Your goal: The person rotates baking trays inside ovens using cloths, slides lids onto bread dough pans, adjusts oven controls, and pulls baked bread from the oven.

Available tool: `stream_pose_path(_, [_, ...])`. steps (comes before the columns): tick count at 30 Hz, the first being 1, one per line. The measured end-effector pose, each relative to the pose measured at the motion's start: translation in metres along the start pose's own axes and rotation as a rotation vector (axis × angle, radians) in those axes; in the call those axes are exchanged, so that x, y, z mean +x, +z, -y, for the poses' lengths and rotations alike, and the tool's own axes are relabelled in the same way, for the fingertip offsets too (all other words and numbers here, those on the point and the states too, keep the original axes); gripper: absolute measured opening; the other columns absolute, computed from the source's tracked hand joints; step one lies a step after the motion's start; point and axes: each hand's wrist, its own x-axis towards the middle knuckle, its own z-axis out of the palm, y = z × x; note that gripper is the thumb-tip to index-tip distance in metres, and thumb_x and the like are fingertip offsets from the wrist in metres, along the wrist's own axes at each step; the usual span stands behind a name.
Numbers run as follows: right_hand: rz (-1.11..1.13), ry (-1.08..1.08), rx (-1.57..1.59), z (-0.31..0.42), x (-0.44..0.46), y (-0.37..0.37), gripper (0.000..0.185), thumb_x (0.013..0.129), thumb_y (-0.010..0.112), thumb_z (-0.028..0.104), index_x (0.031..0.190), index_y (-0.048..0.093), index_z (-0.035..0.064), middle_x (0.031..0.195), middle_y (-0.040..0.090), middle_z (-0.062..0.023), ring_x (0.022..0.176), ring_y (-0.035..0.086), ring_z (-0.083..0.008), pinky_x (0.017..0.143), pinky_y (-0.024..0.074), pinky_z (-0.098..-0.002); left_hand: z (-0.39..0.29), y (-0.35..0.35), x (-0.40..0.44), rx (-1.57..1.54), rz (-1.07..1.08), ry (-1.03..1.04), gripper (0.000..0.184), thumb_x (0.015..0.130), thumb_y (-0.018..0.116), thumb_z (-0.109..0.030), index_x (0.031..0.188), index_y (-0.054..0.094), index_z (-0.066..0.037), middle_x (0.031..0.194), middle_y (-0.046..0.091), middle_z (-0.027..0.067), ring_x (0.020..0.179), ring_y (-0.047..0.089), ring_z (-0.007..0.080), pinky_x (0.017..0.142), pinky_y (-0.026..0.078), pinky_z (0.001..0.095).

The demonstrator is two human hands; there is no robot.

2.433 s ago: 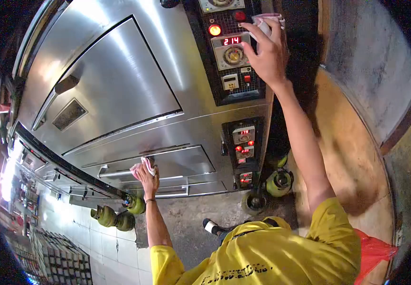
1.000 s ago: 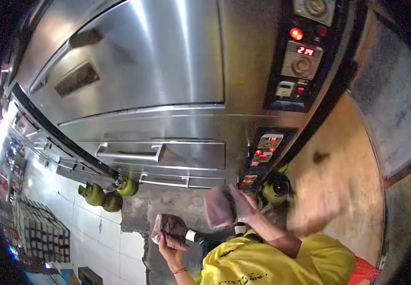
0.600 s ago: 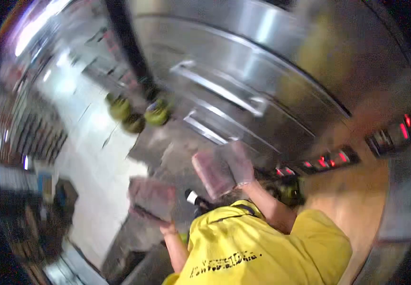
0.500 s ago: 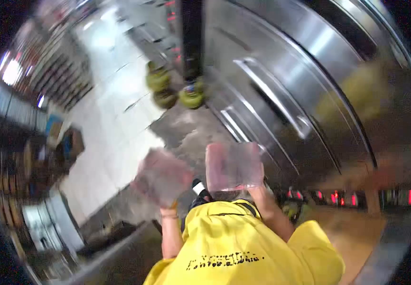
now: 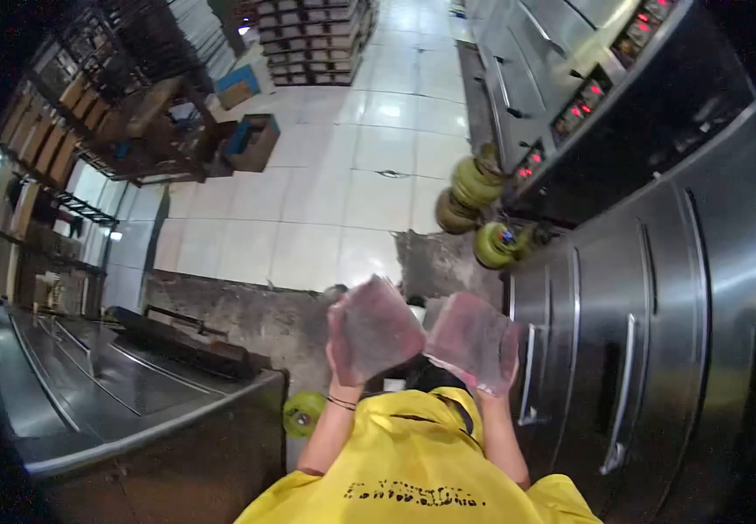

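Observation:
My left hand grips a greyish square pad with a reddish-pink edge, its face tilted up and the fingers mostly hidden behind it. My right hand holds a similar square pad, pinker toward its edges. Both pads are in front of my yellow shirt, their inner corners close together. I cannot make out the material of either pad. Just right of the right pad is the long handle of a steel oven front.
Steel ovens line the right side, with red-lit control panels further along. Green gas cylinders stand ahead on the floor. To the left is a metal-topped unit; stacked trays stand at the back.
My view has turned right to left along the aisle, so the ovens and cylinders shift rightward. The two pads have come closer together and stay in my hands.

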Motion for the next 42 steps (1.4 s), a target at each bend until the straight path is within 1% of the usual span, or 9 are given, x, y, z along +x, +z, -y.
stream_pose_path(2, [0.035,0.284,0.157,0.001,0.051,0.068,0.052,0.103,0.038,0.04,0.139,0.046,0.004,0.137,0.054,-0.0127,0.127,0.051,-0.0295,0.111,0.0359,-0.0467,-0.021,-0.008,0.036,0.147,-0.177,0.059,0.042,0.107,0.036,-0.031,0.139,0.047,-0.006,0.136,0.053,0.0097,0.12,0.054,0.0225,0.105,0.041,0.0317])
stream_pose_path(4, [-0.006,0.266,0.143,-0.009,0.111,0.063,0.051,0.103,0.038,0.039,0.138,0.047,0.0034,0.135,0.056,-0.0129,0.125,0.053,-0.0294,0.108,0.0388,-0.0463,-0.043,0.018,0.078,0.599,-0.354,0.157,0.046,0.105,0.04,-0.038,0.132,0.055,-0.005,0.128,0.059,0.0083,0.116,0.057,0.0205,0.099,0.046,0.0322])
stream_pose_path(7, [0.041,0.212,-0.061,-0.02,0.215,0.082,0.051,0.103,0.039,0.039,0.137,0.048,0.0019,0.135,0.055,-0.016,0.124,0.052,-0.0323,0.108,0.038,-0.0484,-0.087,0.031,0.158,0.697,-0.413,0.293,0.05,0.103,0.045,-0.042,0.13,0.056,-0.003,0.124,0.061,0.008,0.111,0.059,0.019,0.095,0.049,0.034])
stream_pose_path(17, [0.156,0.479,-0.034,0.012,0.534,0.299,0.05,0.103,0.04,0.041,0.13,0.055,0.0012,0.127,0.06,-0.0175,0.114,0.059,-0.0333,0.099,0.0478,-0.0494,-0.217,0.138,0.41,0.719,-0.526,0.335,0.056,0.103,0.041,-0.047,0.134,0.051,-0.002,0.135,0.054,0.0098,0.124,0.051,0.0213,0.106,0.04,0.0355])
stream_pose_path(27, [0.209,0.391,-0.281,0.001,0.813,0.387,0.041,0.103,0.046,0.035,0.126,0.058,0.0029,0.122,0.063,-0.0098,0.111,0.059,-0.0251,0.101,0.0447,-0.0414,-0.306,0.071,0.609,0.405,-0.385,0.273,0.055,0.105,0.037,-0.04,0.145,0.036,-0.003,0.147,0.042,0.0116,0.136,0.039,0.0247,0.117,0.027,0.0399])
stream_pose_path(34, [0.18,0.259,-0.212,0.07,0.96,0.46,0.048,0.102,0.05,0.03,0.137,0.047,-0.0016,0.134,0.055,-0.0102,0.124,0.052,-0.0248,0.104,0.0451,-0.0426,-0.375,0.123,0.861,0.33,-0.238,0.132,0.042,0.104,0.045,-0.026,0.141,0.045,-0.005,0.142,0.049,0.0056,0.133,0.044,0.0169,0.114,0.032,0.0319])
stream_pose_path(37, [0.261,-0.326,-0.69,0.107,1.005,0.482,0.051,0.103,0.046,0.033,0.14,0.043,-0.002,0.136,0.051,-0.0162,0.124,0.051,-0.0263,0.107,0.0422,-0.0417,-0.408,0.126,0.985,0.151,-0.16,0.018,0.039,0.102,0.049,-0.026,0.137,0.05,-0.008,0.134,0.057,0.0057,0.124,0.053,0.018,0.109,0.039,0.0335])
stream_pose_path(40, [0.021,-0.235,-0.294,0.14,1.044,0.477,0.052,0.104,0.043,0.034,0.141,0.041,-0.0023,0.139,0.048,-0.0179,0.124,0.051,-0.0286,0.107,0.0412,-0.044,-0.43,0.158,1.092,0.262,-0.077,-0.149,0.038,0.101,0.052,-0.031,0.134,0.054,-0.011,0.132,0.059,0.0029,0.123,0.053,0.0151,0.106,0.04,0.0289])
stream_pose_path(42, [-0.03,-0.563,-0.538,0.149,1.083,0.44,0.064,0.096,0.06,0.036,0.144,0.038,-0.0017,0.142,0.045,-0.0189,0.129,0.047,-0.0307,0.11,0.0377,-0.0458,-0.44,0.163,1.16,0.253,-0.064,-0.204,0.041,0.101,0.051,-0.033,0.135,0.053,-0.011,0.134,0.058,0.0036,0.125,0.052,0.0169,0.107,0.04,0.0314])
